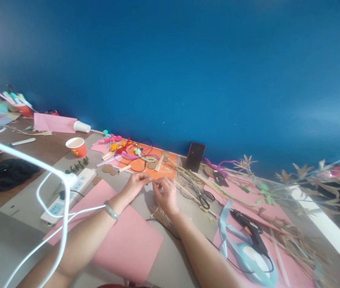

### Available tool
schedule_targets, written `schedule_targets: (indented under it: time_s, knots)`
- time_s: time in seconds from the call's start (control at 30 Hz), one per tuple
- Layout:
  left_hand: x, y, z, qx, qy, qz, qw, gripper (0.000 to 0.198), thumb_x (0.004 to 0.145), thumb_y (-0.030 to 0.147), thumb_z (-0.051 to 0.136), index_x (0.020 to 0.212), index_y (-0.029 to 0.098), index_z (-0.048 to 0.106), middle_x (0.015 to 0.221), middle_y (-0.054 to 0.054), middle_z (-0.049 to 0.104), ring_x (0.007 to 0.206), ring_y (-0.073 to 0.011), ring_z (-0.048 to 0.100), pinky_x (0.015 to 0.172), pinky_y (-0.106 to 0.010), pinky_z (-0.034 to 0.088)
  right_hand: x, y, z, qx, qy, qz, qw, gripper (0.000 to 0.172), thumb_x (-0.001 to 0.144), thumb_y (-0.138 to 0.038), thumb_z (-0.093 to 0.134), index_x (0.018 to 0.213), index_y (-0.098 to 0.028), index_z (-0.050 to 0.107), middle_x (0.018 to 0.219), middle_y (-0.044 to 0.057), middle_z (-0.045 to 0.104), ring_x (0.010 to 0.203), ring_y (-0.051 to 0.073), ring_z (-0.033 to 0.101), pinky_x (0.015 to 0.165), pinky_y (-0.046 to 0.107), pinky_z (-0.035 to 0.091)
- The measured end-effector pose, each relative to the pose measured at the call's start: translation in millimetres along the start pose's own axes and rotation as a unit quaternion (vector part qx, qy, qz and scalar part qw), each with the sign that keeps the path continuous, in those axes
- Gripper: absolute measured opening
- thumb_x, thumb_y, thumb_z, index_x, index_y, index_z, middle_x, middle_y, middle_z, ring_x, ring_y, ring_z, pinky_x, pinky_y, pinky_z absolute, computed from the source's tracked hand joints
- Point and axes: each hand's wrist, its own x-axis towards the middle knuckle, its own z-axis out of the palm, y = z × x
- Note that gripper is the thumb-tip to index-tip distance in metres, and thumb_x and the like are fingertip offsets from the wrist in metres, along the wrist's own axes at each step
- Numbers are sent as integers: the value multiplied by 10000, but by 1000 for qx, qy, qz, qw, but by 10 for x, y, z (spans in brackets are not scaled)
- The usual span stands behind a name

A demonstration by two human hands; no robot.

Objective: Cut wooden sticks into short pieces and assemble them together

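Note:
My left hand, with a pale bangle on its wrist, is closed in a pinch. Fingertip to fingertip with it, my right hand pinches too. Whatever small thing lies between the fingers is too small to make out. Both hands are above the grey tabletop, just short of an orange sheet strewn with twisted cords and small wooden pieces. A pink sheet lies below my left forearm. Thin sticks lie under my right wrist, and black-handled scissors rest to its right.
A white cable crosses the left foreground near a power strip. A paper cup stands behind it. A phone leans against the blue wall. At right lie a glue gun, a ribbon roll and dried stems.

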Motion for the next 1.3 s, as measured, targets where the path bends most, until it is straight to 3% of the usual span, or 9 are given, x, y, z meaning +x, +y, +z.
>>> schedule_targets:
  time_s: [0.27,0.5,0.63,0.8,0.93,1.07,1.3]
  knots:
    - [0,-1,-18,-2,-35,14,999,303,665,423,697,646,126,641,570,24,546,565,-94,449,568,-225,335,-19,0,-17,-55,-3,-52,997,134,872,-190,499,794,-187,608,738,35,655,672,150,546,741,338,307]
    - [-1,46,-19,-23,-12,0,1000,276,638,392,723,653,131,634,577,23,545,561,-87,437,561,-221,342,-6,-25,-30,-12,-13,-57,998,152,811,-133,497,872,-179,629,813,55,682,707,164,580,753,346,338]
    - [8,74,-42,-62,-8,-34,997,292,648,409,708,638,136,605,544,28,499,515,-77,407,514,-214,325,13,-35,-32,44,-26,-13,999,175,784,-131,497,839,-190,652,779,38,691,634,148,578,741,343,366]
    - [3,117,-83,-144,-71,-101,982,266,659,367,717,677,130,597,636,-13,555,567,-83,482,512,-201,351,27,-26,-46,101,7,82,991,126,759,-170,532,763,-195,655,685,24,666,650,167,588,740,342,411]
    - [-2,106,-110,-174,-112,-116,971,249,692,350,708,689,122,609,662,-23,573,593,-81,509,524,-194,368,40,0,-58,202,-8,150,968,109,777,-247,577,807,-186,662,765,45,684,704,174,609,724,318,460]
    - [-2,92,-119,-178,-124,-129,968,277,685,369,721,696,114,613,639,-20,568,567,-80,501,521,-199,382,58,28,-60,299,-49,184,935,199,790,-351,605,889,-197,682,857,58,699,756,184,627,709,312,492]
    - [-13,72,-134,-164,-155,-142,964,319,681,391,730,744,89,653,606,-22,574,512,-67,485,502,-198,364,54,67,-18,349,-71,208,911,224,761,-398,644,839,-197,705,740,32,677,593,135,567,581,266,483]
